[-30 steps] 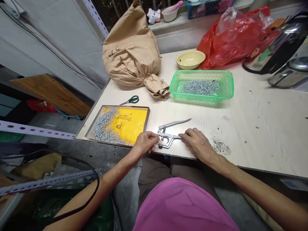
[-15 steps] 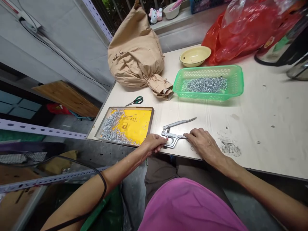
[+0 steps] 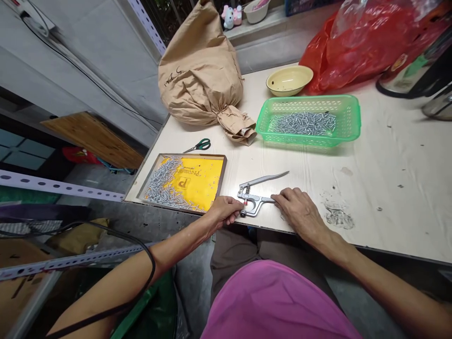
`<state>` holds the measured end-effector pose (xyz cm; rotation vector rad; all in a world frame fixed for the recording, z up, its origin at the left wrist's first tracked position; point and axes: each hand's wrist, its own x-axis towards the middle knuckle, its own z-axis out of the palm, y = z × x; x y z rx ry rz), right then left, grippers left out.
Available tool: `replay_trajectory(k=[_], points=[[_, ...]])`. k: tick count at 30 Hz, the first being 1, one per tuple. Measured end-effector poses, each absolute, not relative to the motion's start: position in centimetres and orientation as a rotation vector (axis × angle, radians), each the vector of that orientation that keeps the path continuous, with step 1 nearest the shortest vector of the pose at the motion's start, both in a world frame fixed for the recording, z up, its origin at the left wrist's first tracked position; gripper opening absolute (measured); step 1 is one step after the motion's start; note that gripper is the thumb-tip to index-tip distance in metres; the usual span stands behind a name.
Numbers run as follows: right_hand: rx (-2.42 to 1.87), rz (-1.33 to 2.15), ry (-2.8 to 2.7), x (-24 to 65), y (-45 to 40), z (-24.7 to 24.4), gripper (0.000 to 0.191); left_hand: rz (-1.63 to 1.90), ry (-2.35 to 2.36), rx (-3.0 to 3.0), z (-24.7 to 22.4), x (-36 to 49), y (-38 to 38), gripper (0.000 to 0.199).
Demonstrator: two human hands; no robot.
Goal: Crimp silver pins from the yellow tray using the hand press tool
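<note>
Grey metal snap-fastener pliers (image 3: 260,199) lie near the front edge of the table, their two handles spread apart and pointing right. A spring and a small red part show at the jaw on the left. My right hand (image 3: 300,209) is closed on the end of the lower handle. At the jaw, my left hand (image 3: 226,210) is closed in a pinch, its fingertips beside the red part; whatever they hold is too small to make out. Left of that hand sits a shallow tray (image 3: 225,165) with a yellow lining and many small silvery metal pieces (image 3: 164,183).
A green basket (image 3: 355,120) holds more silvery pieces. Behind it are a cream bowl (image 3: 289,80) and a red plastic bag (image 3: 342,56). Scissors (image 3: 202,144) lie behind the tray, near a tied brown paper sack (image 3: 201,75). A dark cable (image 3: 150,268) crosses my left arm.
The camera view has shifted slightly. Both hands stay at the pliers, with the left fingertips still at the jaw and the handles still apart.
</note>
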<state>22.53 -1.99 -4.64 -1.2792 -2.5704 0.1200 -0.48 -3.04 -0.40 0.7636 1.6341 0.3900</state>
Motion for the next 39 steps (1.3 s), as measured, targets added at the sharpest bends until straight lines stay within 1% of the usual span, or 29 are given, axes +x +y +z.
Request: replay_trajectory(k=[6,11,17,25,31,36,39], points=[[-1.320,0.094,-2.579,22.4,-2.2,-4.5,0.029,0.296,1.631,0.747,0.1,-0.6,-2.6,0.020],[-1.326,0.070,-2.566,22.3,-2.4,-4.5,0.028,0.231,1.604,0.792,0.2,-0.7,-2.2,0.014],[-1.351,0.059,-2.571,22.1,-2.5,-4.2,0.028,0.253,1.621,0.790,0.3,-0.6,-2.6,0.025],[-1.389,0.073,-2.552,21.9,-2.6,-4.2,0.029,0.321,1.583,0.901,-0.2,-0.9,-3.1,0.025],[-1.444,0.086,-2.534,21.8,-2.8,-4.3,0.031,0.257,1.644,1.109,-0.9,-1.2,-3.4,0.030],[-1.455,0.084,-2.485,21.6,-3.1,-4.8,0.030,0.326,1.598,0.890,-0.8,-1.1,-3.4,0.026],[-1.474,0.111,-2.434,21.4,-3.3,-4.9,0.028,0.296,1.615,0.859,-0.6,-1.0,-3.3,0.025]])
